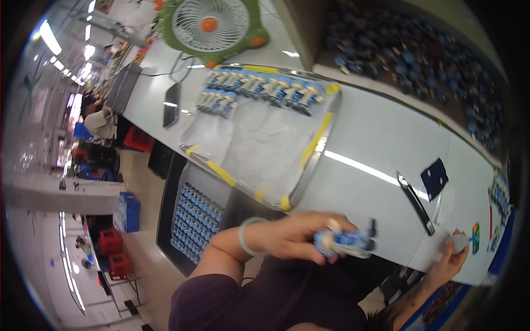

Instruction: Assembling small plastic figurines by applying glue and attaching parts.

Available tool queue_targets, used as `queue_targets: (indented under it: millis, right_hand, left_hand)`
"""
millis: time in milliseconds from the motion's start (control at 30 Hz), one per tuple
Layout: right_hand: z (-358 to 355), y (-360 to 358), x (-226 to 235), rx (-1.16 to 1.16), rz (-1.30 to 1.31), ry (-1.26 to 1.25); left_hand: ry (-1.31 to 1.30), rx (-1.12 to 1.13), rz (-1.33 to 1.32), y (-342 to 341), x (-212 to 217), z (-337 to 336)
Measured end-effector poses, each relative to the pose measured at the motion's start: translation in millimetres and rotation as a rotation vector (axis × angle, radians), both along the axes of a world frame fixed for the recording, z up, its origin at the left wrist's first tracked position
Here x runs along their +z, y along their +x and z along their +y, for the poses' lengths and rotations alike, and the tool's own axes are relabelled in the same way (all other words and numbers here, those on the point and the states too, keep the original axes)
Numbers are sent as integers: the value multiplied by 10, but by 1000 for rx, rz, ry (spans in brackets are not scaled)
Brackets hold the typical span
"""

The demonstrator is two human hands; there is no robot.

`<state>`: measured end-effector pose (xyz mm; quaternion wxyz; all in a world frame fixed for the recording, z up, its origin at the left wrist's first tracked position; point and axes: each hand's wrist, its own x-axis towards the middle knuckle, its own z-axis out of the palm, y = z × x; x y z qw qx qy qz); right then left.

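From where I stand, the tray (317, 149) with yellow tape on its rim makes the best landmark. Just off its near right corner, the person's left hand (298, 237) is closed around a small blue-and-cream figure (345, 243), gripping it by the end nearer the palm. The figure lies to the right of that hand, its long axis running roughly left to right, dark feet pointing away from the tray and toward the other hand.

The right hand (455, 254) is well to the right of the tray, its fingers pinched on a pale round piece (457, 241), too blurred for me to name. The two hands are well apart; the left is the nearer to the tray.

Inside the tray, similar figures (262, 88) line the far side. Right of the tray, a black slim tool (415, 203) and a dark blue patch (435, 179) rest on the desk (364, 193).
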<state>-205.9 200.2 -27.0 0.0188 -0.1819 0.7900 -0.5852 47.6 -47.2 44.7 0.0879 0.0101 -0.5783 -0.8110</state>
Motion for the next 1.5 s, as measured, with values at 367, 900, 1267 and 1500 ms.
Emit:
queue_targets:
  millis: [367, 900, 1267, 1500]
  right_hand:
    - [-183, 34, 84, 19, -58, -5]
    - [-172, 23, 74, -25, -30, -6]
    - [-156, 13, 43, 32, -91, -138]
    - [-219, 44, 131, 17, -126, -255]
  left_hand:
    - [-719, 699, -674, 1068, 577, -2060]
    - [-1616, 384, -785, 896, 225, -1842]
    - [-1664, 507, -758, 932, 109, -1961]
    - [-1689, 428, -643, 361, 579, -1570]
